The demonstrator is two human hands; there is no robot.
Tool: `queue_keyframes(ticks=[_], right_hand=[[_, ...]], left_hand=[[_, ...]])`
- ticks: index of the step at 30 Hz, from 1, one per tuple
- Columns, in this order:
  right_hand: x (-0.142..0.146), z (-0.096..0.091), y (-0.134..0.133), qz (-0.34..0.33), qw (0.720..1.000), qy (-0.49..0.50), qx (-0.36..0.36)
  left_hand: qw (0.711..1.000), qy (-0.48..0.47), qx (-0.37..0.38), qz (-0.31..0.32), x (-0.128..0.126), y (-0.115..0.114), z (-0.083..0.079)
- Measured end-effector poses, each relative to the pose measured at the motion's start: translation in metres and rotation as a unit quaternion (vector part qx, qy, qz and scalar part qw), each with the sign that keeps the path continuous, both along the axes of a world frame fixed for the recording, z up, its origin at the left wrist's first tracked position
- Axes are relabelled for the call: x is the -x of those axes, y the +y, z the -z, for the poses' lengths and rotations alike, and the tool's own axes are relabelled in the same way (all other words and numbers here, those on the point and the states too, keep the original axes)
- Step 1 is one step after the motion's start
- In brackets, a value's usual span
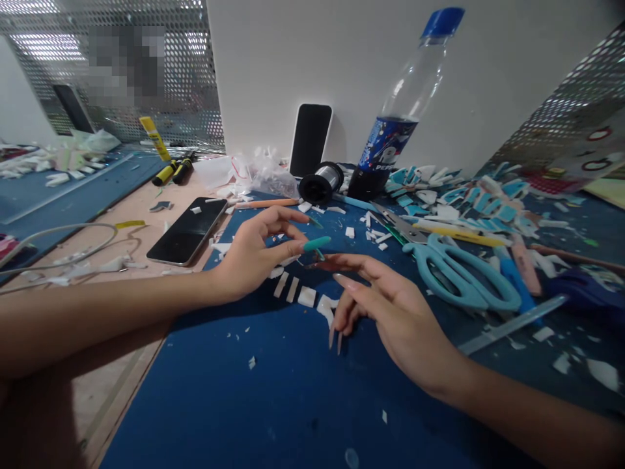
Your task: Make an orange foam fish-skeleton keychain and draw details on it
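My left hand (266,251) hovers over the blue work mat (215,391), its fingers bent and teal-nailed thumb and forefinger apart. Facing it, my right hand (390,306) has its forefinger stretched toward the left thumb and its lower fingers curled. The fingertips of both hands come close together; a tiny thing between them is too small to make out. Below them lie small white strips (287,288), a white square piece (307,297) and a forked white piece (326,306), close to the right fingers.
Light-blue scissors (463,277), a yellow pen (459,233) and blue-white scraps (478,202) lie on the right. Behind stand a Pepsi bottle (390,143), a wire spool (321,184) and an upright phone (310,138). Another phone (188,231) and a cable (63,229) lie left.
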State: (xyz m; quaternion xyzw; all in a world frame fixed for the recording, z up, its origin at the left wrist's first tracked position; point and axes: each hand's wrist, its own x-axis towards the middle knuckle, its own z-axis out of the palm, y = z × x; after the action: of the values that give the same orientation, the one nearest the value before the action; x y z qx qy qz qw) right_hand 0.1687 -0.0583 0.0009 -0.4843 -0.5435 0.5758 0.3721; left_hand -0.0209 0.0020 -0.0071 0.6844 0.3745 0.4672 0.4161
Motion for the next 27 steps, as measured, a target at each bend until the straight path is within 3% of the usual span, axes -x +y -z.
queue_keyframes(ticks=[5,9,13,17,19,23,27], right_hand=[[-0.002,0.005,0.001,0.023,1.000,0.020,-0.002],[-0.002,0.007,0.003,0.043,0.998,0.048,-0.002],[-0.002,0.009,0.005,0.068,0.995,0.077,-0.014],[-0.003,0.012,0.006,0.075,0.994,0.081,-0.018],[-0.003,0.012,0.006,0.072,0.994,0.080,-0.016],[-0.003,0.010,0.005,0.069,0.995,0.077,-0.018],[-0.003,0.010,0.004,0.066,0.995,0.071,-0.027]], left_hand=[[0.998,-0.053,0.039,-0.001,-0.001,0.007,0.003],[0.998,-0.065,0.001,-0.008,-0.001,0.009,-0.009],[0.988,-0.103,-0.106,-0.043,0.007,0.023,-0.032],[0.950,-0.131,-0.261,-0.113,0.022,0.043,-0.054],[0.937,-0.126,-0.299,-0.132,0.026,0.045,-0.061],[0.960,-0.070,-0.260,-0.081,0.019,0.030,-0.062],[0.986,-0.053,-0.158,-0.016,0.006,0.015,-0.043]])
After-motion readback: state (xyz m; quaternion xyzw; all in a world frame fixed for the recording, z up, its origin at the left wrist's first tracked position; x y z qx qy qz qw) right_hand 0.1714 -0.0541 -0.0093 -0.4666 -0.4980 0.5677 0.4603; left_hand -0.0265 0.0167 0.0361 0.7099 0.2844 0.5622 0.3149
